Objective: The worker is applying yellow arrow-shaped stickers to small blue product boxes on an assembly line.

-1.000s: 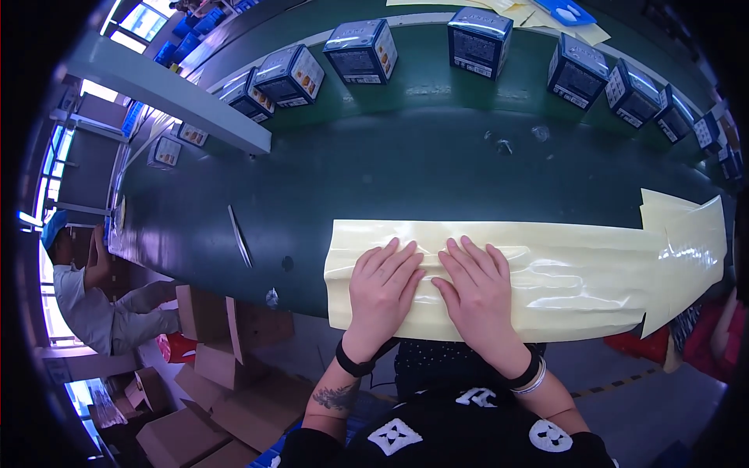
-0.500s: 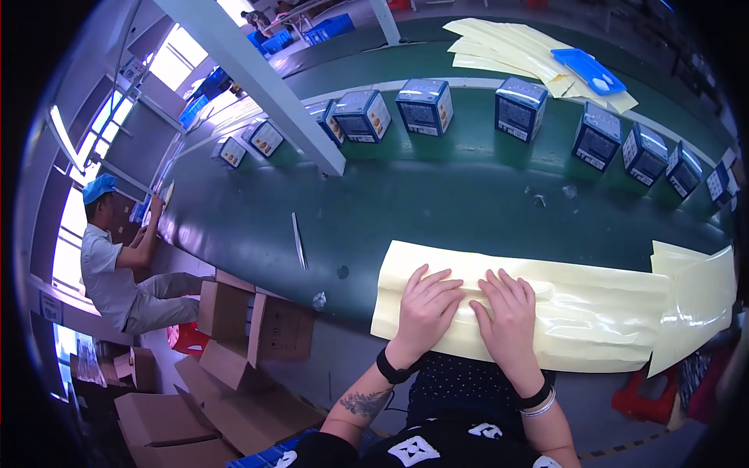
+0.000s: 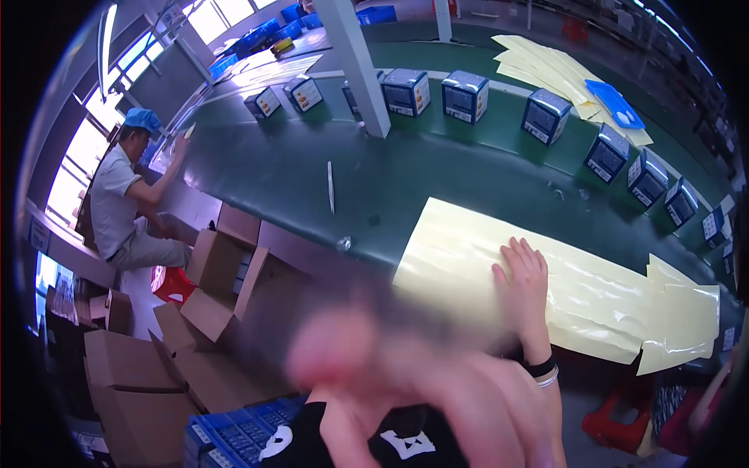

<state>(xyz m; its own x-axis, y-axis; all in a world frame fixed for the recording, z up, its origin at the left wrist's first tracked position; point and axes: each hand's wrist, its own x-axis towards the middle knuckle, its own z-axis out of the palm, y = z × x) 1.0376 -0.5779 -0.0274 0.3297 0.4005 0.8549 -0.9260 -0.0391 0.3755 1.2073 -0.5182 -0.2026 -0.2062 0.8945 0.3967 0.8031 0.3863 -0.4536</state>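
Along the near edge of the green work surface lies a long, glossy, pale yellow sheet (image 3: 460, 249). My right hand (image 3: 523, 281) rests flat on it with the fingers stretched out and slightly apart. Raised off the sheet, my left hand (image 3: 335, 347) is a smeared shape low in the picture, so its fingers and anything in them cannot be made out. More pale yellow sheets (image 3: 683, 320) overlap the long one at its right end.
Across the surface stands a row of dark blue boxes (image 3: 466, 97). Behind them lie yellow sheets (image 3: 538, 66) and a blue tray (image 3: 620, 105). Tweezers (image 3: 331, 187) lie left. Open cartons (image 3: 140, 359), a blue crate (image 3: 222, 437), a red stool (image 3: 620, 421) and a seated co-worker (image 3: 125, 191) are nearby.
My left hand has lifted off the yellow sheet and come back toward me, blurred by motion. My right hand stays on the sheet. The whole view has shifted and tilted.
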